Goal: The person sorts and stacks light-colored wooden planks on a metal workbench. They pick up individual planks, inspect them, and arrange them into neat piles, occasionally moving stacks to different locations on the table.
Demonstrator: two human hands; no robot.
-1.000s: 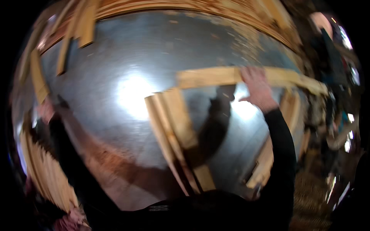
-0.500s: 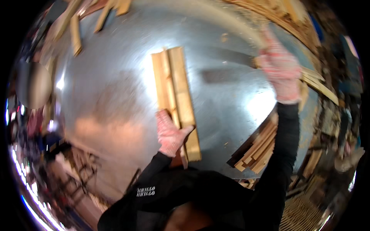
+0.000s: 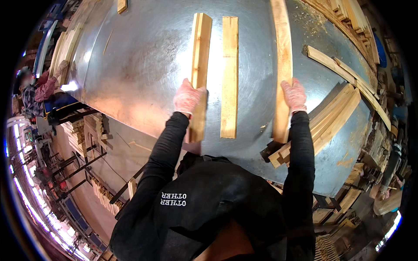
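Note:
Three long wooden slats lie lengthwise on a shiny metal table (image 3: 143,74). My left hand (image 3: 188,98), in a pink glove, grips the left slat (image 3: 200,65), which stands on its edge. My right hand (image 3: 294,94), also gloved, rests on the right slat (image 3: 282,56) with fingers over it. The middle slat (image 3: 229,74) lies flat between them, touched by neither hand. Both forearms are in black sleeves.
A stack of slats (image 3: 331,117) lies at the table's right near edge, and more boards (image 3: 344,65) run along the right side. Wood piles (image 3: 65,48) sit at the far left beside another person (image 3: 30,91). Racks with timber (image 3: 87,135) stand below left.
The view has swung down over the table. My right hand brought a long slat down onto the table at the right. The left stack is now spread into separate slats.

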